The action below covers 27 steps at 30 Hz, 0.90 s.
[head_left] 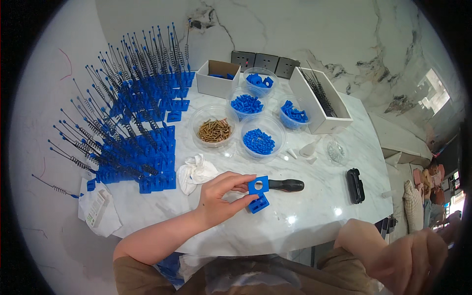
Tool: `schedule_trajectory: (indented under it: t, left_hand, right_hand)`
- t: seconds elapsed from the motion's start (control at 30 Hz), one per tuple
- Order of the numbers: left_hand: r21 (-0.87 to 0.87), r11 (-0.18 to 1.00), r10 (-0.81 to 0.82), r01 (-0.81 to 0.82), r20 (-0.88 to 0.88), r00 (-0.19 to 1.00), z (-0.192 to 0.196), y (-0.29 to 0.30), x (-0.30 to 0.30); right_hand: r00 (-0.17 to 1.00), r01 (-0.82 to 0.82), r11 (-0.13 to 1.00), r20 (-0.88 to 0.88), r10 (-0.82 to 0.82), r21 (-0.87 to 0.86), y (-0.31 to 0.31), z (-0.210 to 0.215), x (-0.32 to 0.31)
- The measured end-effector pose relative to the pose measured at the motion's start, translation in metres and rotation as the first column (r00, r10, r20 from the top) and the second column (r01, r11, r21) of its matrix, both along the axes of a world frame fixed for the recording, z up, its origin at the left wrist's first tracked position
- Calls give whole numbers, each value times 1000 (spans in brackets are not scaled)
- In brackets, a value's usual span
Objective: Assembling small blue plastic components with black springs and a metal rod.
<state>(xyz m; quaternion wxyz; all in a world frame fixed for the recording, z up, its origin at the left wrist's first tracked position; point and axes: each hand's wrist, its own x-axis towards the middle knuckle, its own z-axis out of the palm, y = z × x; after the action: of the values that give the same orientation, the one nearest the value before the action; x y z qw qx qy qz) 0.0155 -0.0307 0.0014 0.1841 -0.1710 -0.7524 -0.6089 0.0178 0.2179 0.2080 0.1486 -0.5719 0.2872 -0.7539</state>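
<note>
My left hand (223, 196) reaches over the middle of the table and pinches a blue plastic bracket (258, 185) with a round hole between thumb and fingers. Just below it is a blue slotted block (258, 203); I cannot tell whether the two are joined. A tool with a black handle (289, 185) lies to the right of the bracket, its other end hidden. My right hand (410, 263) is raised at the lower right, off the table's edge and close to the camera. It is blurred, and I cannot make out anything in its fingers.
Many blue bases with black springs (142, 142) crowd the left side. Tubs hold brass screws (215, 131), blue beads (259, 141) and other blue parts (247, 103). Behind stand a white box (216, 84) and a long box of black springs (322, 101). Crumpled tissue (197, 172) and a black case (355, 186) lie nearer.
</note>
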Motion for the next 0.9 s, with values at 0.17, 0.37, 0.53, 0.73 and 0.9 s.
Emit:
schedule_trajectory:
  t: [0.17,0.37,0.53,0.73,0.9]
  left_hand:
    - [3,1000,-19,19,46,999,-1,5,-2]
    - [167,986,-71,27,263,962,-5,1,-2]
    - [324,946,-130,4,370,920,-3,1,1]
    - [419,908,-173,7,361,916,-3,4,-3]
    - [382,924,-173,21,369,913,-2,5,-4]
  right_hand:
    - [683,726,655,98,-724,-210,18,-65,-45]
    - [-188,982,-148,-734,-652,-121,22,-139,-136]
    - [80,934,-235,-800,-594,268,16,-152,-132]
    - [133,919,-252,-841,-524,303,25,-179,-147]
    - [157,898,-279,-841,-517,340,28,-181,-149]
